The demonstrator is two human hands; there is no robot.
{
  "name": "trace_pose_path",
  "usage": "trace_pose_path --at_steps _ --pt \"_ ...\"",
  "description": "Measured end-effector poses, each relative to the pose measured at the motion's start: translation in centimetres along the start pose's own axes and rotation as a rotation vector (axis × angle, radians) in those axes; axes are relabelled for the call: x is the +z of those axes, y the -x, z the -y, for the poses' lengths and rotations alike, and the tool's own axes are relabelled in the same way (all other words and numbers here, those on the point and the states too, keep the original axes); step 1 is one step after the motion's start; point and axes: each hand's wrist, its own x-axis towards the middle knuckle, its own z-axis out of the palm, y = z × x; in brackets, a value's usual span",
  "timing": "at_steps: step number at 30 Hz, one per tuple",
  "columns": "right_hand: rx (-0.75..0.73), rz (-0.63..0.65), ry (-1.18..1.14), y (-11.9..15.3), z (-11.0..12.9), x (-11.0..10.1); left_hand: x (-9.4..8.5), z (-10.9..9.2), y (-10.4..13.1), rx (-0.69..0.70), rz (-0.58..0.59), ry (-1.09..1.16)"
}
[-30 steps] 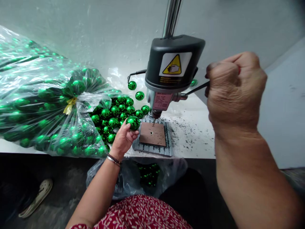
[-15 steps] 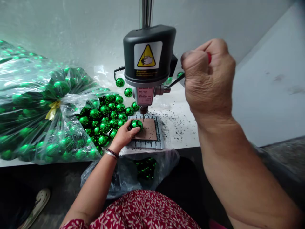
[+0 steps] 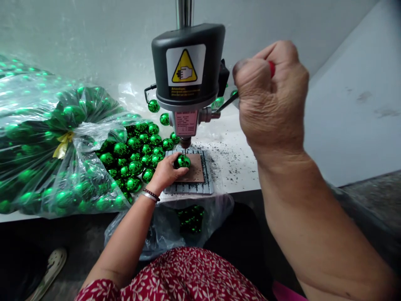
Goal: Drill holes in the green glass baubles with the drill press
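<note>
A shiny green ball [image 3: 183, 161] rests on a brown board [image 3: 196, 169] on the grey base plate of a small drill press [image 3: 188, 62]. My left hand [image 3: 167, 170] grips the ball from its left side, thumb and fingers around it. The drill bit [image 3: 185, 151] stands directly over the ball, its tip at the ball's top. My right hand [image 3: 272, 96] is closed round the end of the press's feed lever [image 3: 227, 103], of which a red bit shows between the fingers.
Many loose green balls [image 3: 135, 168] lie left of the press beside a big clear bag [image 3: 62, 167] of them, tied in yellow. Dark shavings dot the white table [image 3: 241, 167]. Below its front edge hangs an open plastic bag [image 3: 216, 217] with green balls inside.
My left hand has brought the green ball slightly right, from beside the drill bit to directly under it. My right hand keeps its hold on the lever. The whole view has shifted a little.
</note>
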Motion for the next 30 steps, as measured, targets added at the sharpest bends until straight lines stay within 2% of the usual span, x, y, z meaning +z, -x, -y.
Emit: trace_pose_path --at_steps 3,9,20,30 --pt "-0.001 -0.01 0.004 0.1 0.0 0.0 0.2 0.1 -0.2 0.026 -0.008 0.046" --pt "-0.013 -0.015 0.047 0.7 -0.2 -0.1 0.4 -0.1 0.0 -0.083 0.04 0.188" --pt "-0.017 -0.044 0.084 1.8 -1.1 0.0 1.2 0.7 -0.5 0.002 0.021 -0.032" --pt "-0.04 -0.063 0.109 2.4 -1.5 -0.2 1.4 1.0 -0.2 0.033 0.013 -0.049"
